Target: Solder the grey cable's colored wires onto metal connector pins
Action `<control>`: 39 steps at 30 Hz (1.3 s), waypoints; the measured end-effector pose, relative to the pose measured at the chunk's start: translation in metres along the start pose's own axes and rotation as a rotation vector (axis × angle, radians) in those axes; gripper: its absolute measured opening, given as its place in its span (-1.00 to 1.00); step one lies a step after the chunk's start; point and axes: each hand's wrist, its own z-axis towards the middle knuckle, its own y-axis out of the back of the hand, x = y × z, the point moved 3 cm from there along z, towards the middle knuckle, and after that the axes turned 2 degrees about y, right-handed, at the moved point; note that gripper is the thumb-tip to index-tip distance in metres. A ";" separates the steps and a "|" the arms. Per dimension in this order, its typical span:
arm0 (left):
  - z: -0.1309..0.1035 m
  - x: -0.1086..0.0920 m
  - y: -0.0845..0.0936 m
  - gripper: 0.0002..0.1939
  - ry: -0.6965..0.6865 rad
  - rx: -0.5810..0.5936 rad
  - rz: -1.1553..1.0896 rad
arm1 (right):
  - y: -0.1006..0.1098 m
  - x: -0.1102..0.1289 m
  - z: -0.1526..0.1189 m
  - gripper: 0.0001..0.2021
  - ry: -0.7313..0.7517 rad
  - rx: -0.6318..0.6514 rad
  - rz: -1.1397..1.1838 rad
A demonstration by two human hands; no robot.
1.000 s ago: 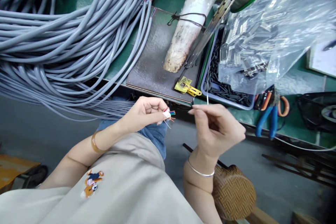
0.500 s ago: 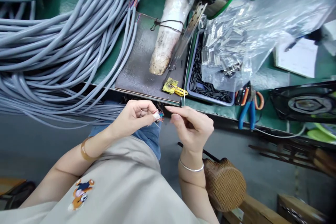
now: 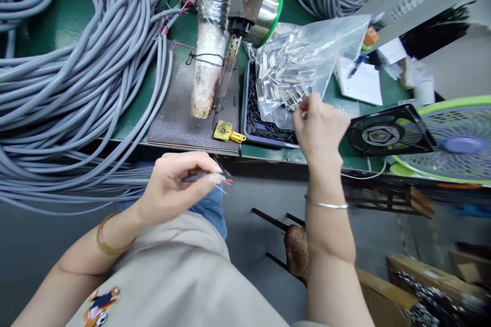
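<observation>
My left hand (image 3: 178,181) is closed in a pinch in front of the bench edge. Thin coloured wires (image 3: 227,180), green, red and white, stick out past its thumb and forefinger; the rest of that length is hidden by the palm. Over the bench, my right hand (image 3: 321,127) has its fingers curled together at the lower right of a clear plastic bag (image 3: 337,43) of shiny metal connector parts (image 3: 284,69). What its fingertips hold, if anything, is hidden. Beside it stands a blue tray (image 3: 264,140) with short black tubes (image 3: 253,112).
Bundled grey cables (image 3: 88,71) cover the bench's left side. A wrapped white stand (image 3: 207,61) and a soldering-iron-like tool (image 3: 230,61) point down over a dark board (image 3: 172,107). A yellow clip-like piece (image 3: 235,136), a black fan (image 3: 383,134) and a notepad (image 3: 360,82) lie around.
My right hand has left the wires near my left hand and moved right and up to the plastic bag. It now covers where the pliers lay. My left hand still pinches the wires.
</observation>
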 end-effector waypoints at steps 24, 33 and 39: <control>0.002 0.053 0.001 -0.71 0.510 -0.173 -0.431 | -0.007 -0.007 -0.009 -0.67 -0.082 -0.037 1.136; 0.008 0.049 -0.003 -0.73 0.491 -0.147 -0.382 | -0.014 -0.007 -0.008 -0.77 -0.175 -0.099 0.956; 0.007 0.050 -0.004 -0.74 0.504 -0.159 -0.358 | -0.024 -0.007 0.010 -0.90 -0.138 -0.013 0.700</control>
